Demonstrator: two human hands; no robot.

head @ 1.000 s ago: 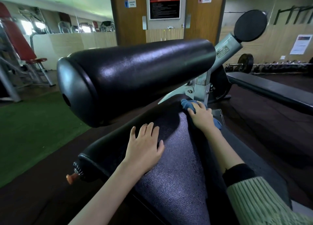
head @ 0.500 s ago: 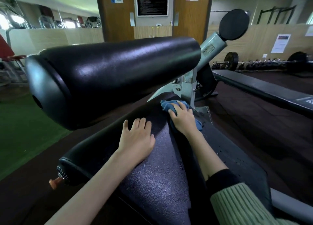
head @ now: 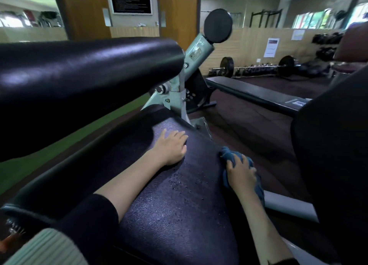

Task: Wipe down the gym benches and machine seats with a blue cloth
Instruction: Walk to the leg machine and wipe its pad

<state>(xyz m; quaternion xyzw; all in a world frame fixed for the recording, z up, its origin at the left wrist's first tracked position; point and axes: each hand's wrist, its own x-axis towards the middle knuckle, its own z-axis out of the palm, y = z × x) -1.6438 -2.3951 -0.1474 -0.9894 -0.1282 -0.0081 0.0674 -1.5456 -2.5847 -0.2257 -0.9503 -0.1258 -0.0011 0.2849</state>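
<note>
Blue cloth [head: 229,156]: bunched up at the right edge of the seat pad [head: 179,209], about halfway along it. Part of it pokes out ahead of the fingers and part hangs below the palm, over the pad's side.

Right hand [head: 241,174]: on top of the cloth with the fingers curled over it, gripping it against the pad edge.

Left hand [head: 172,147]: open, palm down, fingers straight and together. It lies flat on the upper part of the pad, well apart from the cloth. I see a dark sleeve with a pale ribbed cuff over it on that arm.

Pad surface: black, textured, with small droplets [head: 179,183] scattered between my two hands.

Around the pad: a thick black roller pad [head: 83,81] runs across above it on the left, fixed to a pale green metal frame [head: 196,51]. A round black pad [head: 218,25] tops the frame. Another large dark pad [head: 334,145] fills the right side, with a grey tube [head: 288,205] beneath it.

Further out: a flat bench [head: 254,94], then a barbell [head: 256,67] on the floor by the wood-panelled wall. A green turf strip [head: 39,157] runs on the left.
</note>
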